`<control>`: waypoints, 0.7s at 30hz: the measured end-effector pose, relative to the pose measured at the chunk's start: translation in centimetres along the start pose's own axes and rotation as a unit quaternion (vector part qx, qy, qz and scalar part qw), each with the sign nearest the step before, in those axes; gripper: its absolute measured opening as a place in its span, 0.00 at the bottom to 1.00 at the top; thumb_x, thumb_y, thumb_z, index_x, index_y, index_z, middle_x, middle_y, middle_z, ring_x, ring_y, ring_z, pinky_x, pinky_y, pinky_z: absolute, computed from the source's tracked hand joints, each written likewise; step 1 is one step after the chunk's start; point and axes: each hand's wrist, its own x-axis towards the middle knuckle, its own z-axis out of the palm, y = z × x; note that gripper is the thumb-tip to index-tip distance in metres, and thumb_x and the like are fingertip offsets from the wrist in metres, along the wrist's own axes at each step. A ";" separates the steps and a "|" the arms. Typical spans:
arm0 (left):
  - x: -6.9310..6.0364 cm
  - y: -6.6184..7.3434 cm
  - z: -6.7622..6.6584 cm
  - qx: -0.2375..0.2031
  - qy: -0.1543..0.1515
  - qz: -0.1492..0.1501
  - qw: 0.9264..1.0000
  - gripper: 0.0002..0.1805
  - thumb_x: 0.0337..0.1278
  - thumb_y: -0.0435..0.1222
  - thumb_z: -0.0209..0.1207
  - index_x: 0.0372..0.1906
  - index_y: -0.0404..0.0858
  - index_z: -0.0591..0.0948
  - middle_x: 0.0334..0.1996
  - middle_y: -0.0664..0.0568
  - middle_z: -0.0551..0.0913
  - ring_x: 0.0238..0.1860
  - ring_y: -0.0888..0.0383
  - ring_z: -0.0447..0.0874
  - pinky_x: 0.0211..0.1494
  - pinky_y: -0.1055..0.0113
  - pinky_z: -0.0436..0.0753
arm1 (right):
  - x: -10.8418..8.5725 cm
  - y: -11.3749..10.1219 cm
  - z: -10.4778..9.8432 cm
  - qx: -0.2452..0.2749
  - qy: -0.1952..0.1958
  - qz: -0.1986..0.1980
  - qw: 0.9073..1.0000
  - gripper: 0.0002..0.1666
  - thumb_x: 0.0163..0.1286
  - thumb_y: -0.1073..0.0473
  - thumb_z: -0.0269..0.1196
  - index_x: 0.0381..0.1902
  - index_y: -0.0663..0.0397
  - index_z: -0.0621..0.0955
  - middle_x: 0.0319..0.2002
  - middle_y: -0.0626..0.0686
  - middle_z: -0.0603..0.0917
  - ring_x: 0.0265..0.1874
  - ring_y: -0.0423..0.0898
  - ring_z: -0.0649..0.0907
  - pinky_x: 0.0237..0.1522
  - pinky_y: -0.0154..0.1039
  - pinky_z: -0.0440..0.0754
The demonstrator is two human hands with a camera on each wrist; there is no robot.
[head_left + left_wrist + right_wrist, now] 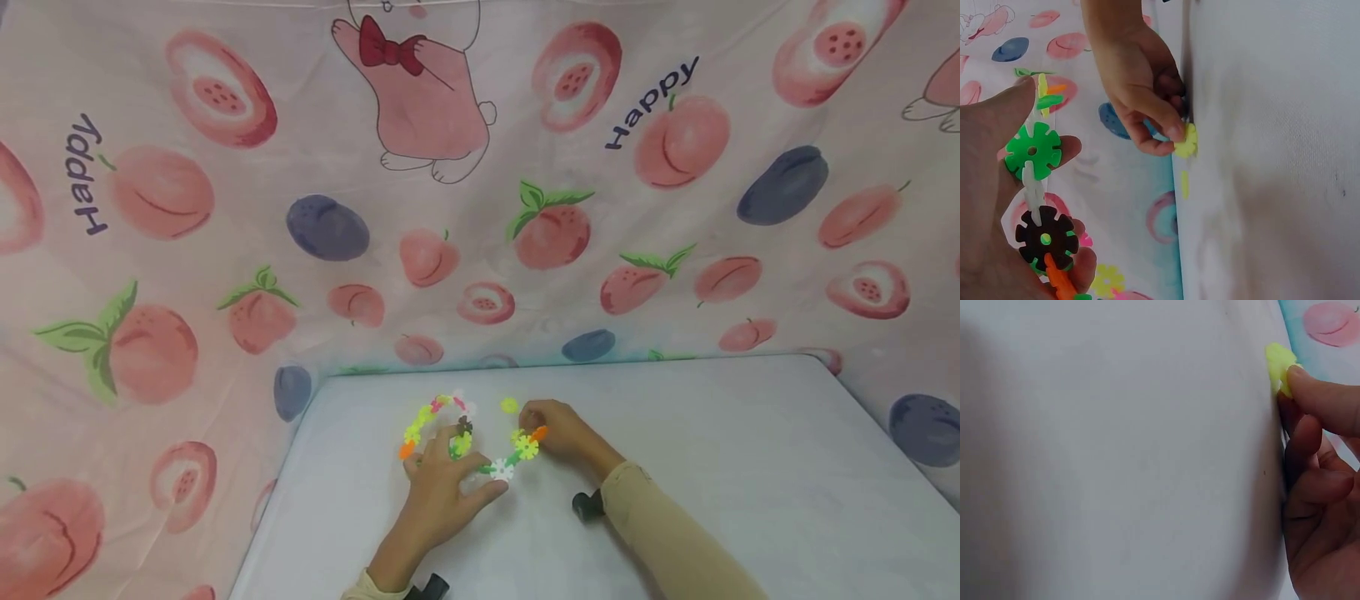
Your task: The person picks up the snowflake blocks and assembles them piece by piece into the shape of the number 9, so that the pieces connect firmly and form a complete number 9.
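A chain of colourful plastic snowflake discs (pixel 527 447) curves in a loop above the white table. My left hand (pixel 442 493) holds it, with thumb and fingers spread along its near side. In the left wrist view, a green disc (pixel 1032 150) and a black disc (pixel 1047 239) lie against that hand's fingers, joined by a white disc (pixel 1033 190). Just right of the loop, my right hand (pixel 558 429) is at the tabletop. Its thumb and index finger pinch a yellow snowflake disc (pixel 1280 365), edge seen best in the right wrist view.
Another yellow disc (pixel 510 406) lies on the table, left of the right hand's fingertips. The white table (pixel 712 483) runs back to a hanging cloth (pixel 465 208) printed with fruit. A black wrist device (pixel 588 505) sits below the right sleeve.
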 end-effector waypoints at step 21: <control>0.2 -0.8 -0.4 -0.120 -0.063 -0.066 0.989 0.11 0.57 0.59 0.68 0.36 0.60 0.85 0.70 0.42 0.70 0.73 0.42 0.67 0.54 0.39 0.56 | -4.7 -2.3 -5.7 0.339 -0.026 0.108 0.934 0.10 0.69 0.62 0.63 0.43 0.63 0.82 0.29 0.53 0.80 0.25 0.45 0.76 0.30 0.36 0.76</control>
